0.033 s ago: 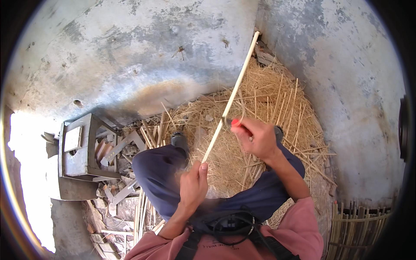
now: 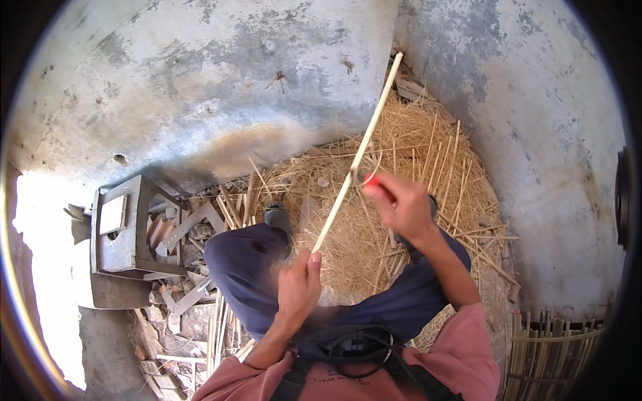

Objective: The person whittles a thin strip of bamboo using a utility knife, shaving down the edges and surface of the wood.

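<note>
A long pale wooden stick point(image 2: 376, 120) slants up and away from my lap toward the wall corner. Its near end sits in my left hand point(image 2: 299, 284), whose fingers wrap round it with the thumb on top. My right hand point(image 2: 408, 207) is closed round the red handle point(image 2: 370, 179) of a small knife. The dark blade meets the stick near its middle, though its shape is partly blurred. Beside the blade a thin curled shaving stands up. Both hands are above my bent legs, the right one farther out.
Shavings and thin sticks point(image 2: 435, 167) cover the floor around my feet. To the left stands a worn wooden box-like frame point(image 2: 120, 247) among broken wood and rubble point(image 2: 180, 294). A slatted basket point(image 2: 548, 364) is at the lower right. Stained walls point(image 2: 301, 73) enclose the corner.
My right hand and the knife have shifted slightly farther along the stick and to the right. The stick's far tip has dipped slightly rightward. My left hand stays put.
</note>
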A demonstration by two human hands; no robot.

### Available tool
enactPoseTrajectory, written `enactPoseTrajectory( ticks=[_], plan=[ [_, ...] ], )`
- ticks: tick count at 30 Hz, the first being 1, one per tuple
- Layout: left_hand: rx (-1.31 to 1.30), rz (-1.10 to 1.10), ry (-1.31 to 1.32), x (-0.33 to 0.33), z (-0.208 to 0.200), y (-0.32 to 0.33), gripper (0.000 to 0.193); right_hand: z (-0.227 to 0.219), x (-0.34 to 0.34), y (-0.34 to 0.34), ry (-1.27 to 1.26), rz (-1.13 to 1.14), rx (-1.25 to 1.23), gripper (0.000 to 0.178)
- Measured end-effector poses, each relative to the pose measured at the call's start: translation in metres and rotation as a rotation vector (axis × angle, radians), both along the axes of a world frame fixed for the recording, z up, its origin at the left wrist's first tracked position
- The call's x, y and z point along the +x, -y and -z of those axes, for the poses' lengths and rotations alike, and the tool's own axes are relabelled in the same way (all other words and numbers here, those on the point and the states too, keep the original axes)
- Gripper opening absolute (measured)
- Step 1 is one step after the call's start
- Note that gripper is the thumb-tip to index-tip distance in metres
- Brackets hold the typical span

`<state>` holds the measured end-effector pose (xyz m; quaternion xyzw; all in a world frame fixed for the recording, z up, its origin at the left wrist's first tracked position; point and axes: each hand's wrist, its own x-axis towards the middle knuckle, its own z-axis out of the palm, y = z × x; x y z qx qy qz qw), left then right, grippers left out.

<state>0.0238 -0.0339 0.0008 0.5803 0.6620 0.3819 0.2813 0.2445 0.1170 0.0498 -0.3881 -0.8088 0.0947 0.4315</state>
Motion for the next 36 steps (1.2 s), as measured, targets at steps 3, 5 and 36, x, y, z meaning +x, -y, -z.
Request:
enactPoseTrajectory(
  ticks=[3, 5, 36],
  plan=[
    [-0.047, 0.02, -0.014, -0.002, 0.009, 0.011, 0.032, 0.001, 0.031, -0.041, -0.017, 0.12, -0.144, 0.033],
    [-0.048, 0.024, 0.003, -0.004, 0.013, 0.02, 0.033, -0.015, 0.042, -0.062, -0.098, 0.188, -0.121, 0.036],
    [-0.053, 0.129, 0.23, -0.013, -0.026, -0.011, 0.045, 0.053, -0.033, 0.056, 0.058, -0.452, -0.047, 0.031]
  ],
)
